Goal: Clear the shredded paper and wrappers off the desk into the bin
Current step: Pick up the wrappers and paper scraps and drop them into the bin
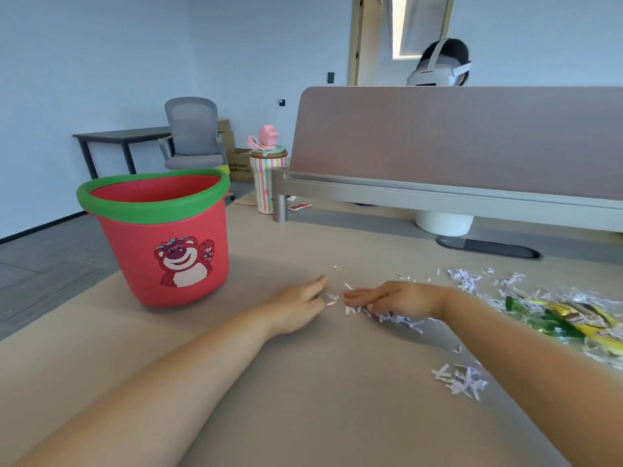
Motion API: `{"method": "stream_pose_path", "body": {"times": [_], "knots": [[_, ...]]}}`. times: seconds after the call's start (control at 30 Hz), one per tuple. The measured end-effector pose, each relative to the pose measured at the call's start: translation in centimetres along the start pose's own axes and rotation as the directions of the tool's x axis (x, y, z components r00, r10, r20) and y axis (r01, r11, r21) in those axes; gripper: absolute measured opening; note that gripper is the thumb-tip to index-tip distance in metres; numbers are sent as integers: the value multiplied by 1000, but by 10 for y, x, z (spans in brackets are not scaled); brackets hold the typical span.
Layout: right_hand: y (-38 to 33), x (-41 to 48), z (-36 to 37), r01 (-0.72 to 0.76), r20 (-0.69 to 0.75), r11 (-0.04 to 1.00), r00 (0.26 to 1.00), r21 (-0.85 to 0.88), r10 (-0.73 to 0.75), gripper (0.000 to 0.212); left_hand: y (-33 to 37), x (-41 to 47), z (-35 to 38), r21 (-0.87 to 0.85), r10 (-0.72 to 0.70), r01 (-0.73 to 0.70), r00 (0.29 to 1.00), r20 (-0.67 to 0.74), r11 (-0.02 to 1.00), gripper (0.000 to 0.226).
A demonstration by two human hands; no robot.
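Panel (455,139): brown-grey, upright, mounted on a pale rail. Post (279,197): grey metal, under the panel's left end. Cup (266,183): striped, pink topper, just left of the post. Chair (194,136): grey mesh, well left of the panel and farther back, beside a dark table (118,136). Box (239,163): cardboard, between chair and cup. Tub (444,224): white, below the panel's rail. Slot (488,248): dark oval, just in front of the tub. Person (438,67): behind the panel, wearing a white headset.
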State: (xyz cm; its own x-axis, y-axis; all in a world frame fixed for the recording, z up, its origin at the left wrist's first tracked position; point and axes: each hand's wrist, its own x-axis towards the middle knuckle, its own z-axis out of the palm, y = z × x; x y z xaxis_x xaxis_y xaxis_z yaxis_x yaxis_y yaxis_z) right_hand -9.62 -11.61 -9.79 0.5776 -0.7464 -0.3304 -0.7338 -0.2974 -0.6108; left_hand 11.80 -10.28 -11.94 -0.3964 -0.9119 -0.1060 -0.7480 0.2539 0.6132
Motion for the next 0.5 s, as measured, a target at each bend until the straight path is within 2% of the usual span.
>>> {"method": "stream_pose_path", "body": {"times": [0.07,0.13,0.2,0.23,0.3,0.37,0.43,0.5], "knots": [[3,-29,5,-17,-5,995,1000,100,18,41,15,-3,14,-136,81,-75,996,38,988,57],[8,-55,6,-13,-101,976,994,218,36,36,24,2,21,-186,109,-123,990,-84,975,56],[14,-76,4,0,-270,963,960,268,75,32,27,16,19,-7,100,-104,970,-221,995,53],[18,-83,2,-3,-356,967,930,255,97,32,29,25,17,80,73,-57,972,-221,995,56],[28,-94,3,-45,-473,979,870,200,137,32,32,42,13,175,-71,97,986,-150,980,63],[40,-100,8,-125,-540,982,822,140,182,32,38,57,17,254,-145,163,985,-90,953,65],[53,-105,11,-216,-600,971,765,101,233,32,49,63,26,299,-98,108,994,-49,948,62],[60,-111,12,-275,-639,954,715,116,284,34,64,60,36,262,-10,-2,999,44,965,59]]}}
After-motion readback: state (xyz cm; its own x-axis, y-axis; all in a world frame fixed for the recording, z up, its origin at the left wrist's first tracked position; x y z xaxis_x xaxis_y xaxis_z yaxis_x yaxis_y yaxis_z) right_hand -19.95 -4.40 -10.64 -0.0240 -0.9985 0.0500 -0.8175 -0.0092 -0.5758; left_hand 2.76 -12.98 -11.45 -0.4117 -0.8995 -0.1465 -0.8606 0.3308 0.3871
